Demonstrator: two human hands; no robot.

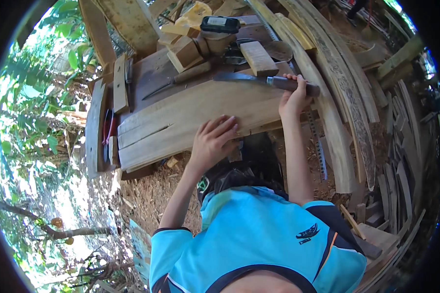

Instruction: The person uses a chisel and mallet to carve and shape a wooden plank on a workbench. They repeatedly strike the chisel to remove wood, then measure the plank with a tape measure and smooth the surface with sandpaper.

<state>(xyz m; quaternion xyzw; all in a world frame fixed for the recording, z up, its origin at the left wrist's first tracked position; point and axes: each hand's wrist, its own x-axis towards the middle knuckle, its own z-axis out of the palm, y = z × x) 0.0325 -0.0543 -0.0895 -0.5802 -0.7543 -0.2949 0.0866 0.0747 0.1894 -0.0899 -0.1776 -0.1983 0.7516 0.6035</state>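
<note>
My right hand [294, 100] is closed around the dark brown handle of a knife [239, 77]. The knife's grey blade points left and lies over the far edge of a wide pale plank [186, 117]. Fingers stretched out, my left hand [214, 137] rests on the plank near its close edge, holding nothing. A long crack runs along the plank's left part. Just beyond the plank lies a pointed tool with a wooden handle [193, 72], its thin blade toward the left.
Behind the plank stand wood blocks [185, 52], a pale block [258, 58] and a black case [220, 24] on the workbench [149, 73]. Red-handled pliers [108, 128] sit at the left. Long boards [335, 141] and a measuring tape [320, 156] flank my right arm.
</note>
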